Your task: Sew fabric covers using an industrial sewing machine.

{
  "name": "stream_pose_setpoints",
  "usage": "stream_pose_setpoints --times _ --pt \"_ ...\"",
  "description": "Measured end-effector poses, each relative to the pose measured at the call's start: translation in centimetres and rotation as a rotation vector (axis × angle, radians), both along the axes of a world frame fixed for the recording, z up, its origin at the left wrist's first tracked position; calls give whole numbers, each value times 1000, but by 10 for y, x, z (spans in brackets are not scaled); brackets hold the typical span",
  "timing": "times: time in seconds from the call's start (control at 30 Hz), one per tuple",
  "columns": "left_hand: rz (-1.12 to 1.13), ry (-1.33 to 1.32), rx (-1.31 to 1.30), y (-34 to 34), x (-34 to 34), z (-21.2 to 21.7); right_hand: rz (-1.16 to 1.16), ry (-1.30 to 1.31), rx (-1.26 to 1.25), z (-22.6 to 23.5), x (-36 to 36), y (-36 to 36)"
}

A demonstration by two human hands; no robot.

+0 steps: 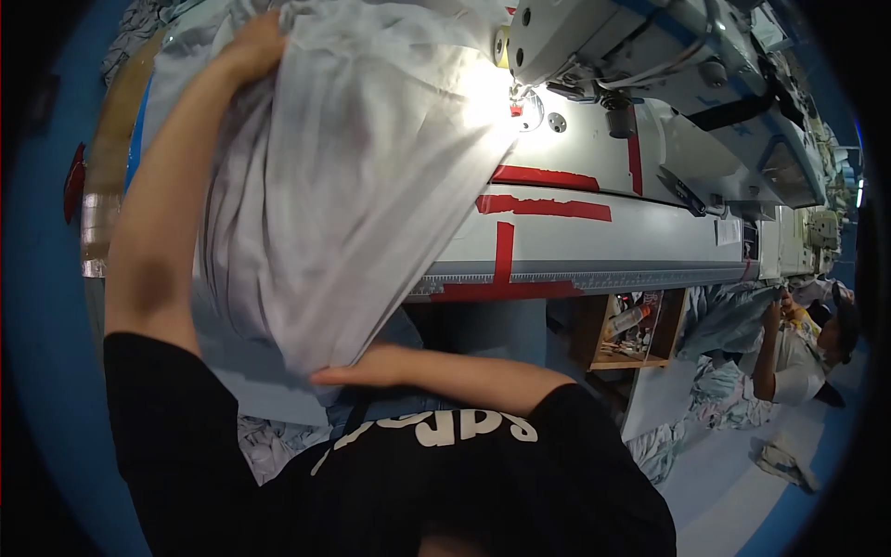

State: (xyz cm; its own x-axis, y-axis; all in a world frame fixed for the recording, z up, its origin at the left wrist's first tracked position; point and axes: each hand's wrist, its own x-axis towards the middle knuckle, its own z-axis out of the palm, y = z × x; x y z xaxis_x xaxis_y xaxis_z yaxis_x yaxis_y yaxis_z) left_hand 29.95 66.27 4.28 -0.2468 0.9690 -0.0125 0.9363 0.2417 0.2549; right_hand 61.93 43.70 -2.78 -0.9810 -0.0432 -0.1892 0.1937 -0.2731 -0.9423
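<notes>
A large piece of thin white fabric (343, 158) spreads over the left of the sewing table and drops in folds past its front edge. My left hand (258, 48) is at the far left with the fabric bunched against it; its fingertips are partly hidden. My right hand (367, 365) pinches the fabric's lowest corner near my lap, thumb in front and the other fingers hidden behind the fabric. Between that corner and the lit needle area of the sewing machine (575, 46), the right edge of the fabric runs straight and taut.
Red tape strips (548, 206) and a ruler (603, 278) mark the table's front part. Below hangs an open wooden drawer (631, 360) with small items. At the right a co-worker (803, 348) handles greenish cloth, with fabric piles (733, 390) nearby. Brown tape-covered board (116, 186) lines the left.
</notes>
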Motion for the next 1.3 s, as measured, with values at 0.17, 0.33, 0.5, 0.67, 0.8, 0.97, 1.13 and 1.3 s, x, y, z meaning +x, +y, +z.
stream_pose_setpoints --times 0.17,0.33,0.5,0.67,0.8,0.97,1.13,1.3 --pt "-576 143 348 -130 103 -21 -513 407 479 113 55 53" --pt "-92 132 313 -153 67 -42 -374 198 14 144 112 69" --pt "-12 270 263 -80 44 -25 -480 -267 -162 9 137 -53" --pt "97 321 128 -93 44 -23 -509 -242 -122 -13 152 -73" --pt "-268 300 722 -119 122 15 -491 1 266 -39 169 -77" --pt "-707 12 249 -263 292 19 -266 -65 456 -33 180 -64" --pt "-444 -112 73 -284 325 -21 -254 -33 651 -38 182 -72" --pt "-425 -98 117 -277 323 -11 -516 74 773 -47 182 -83"
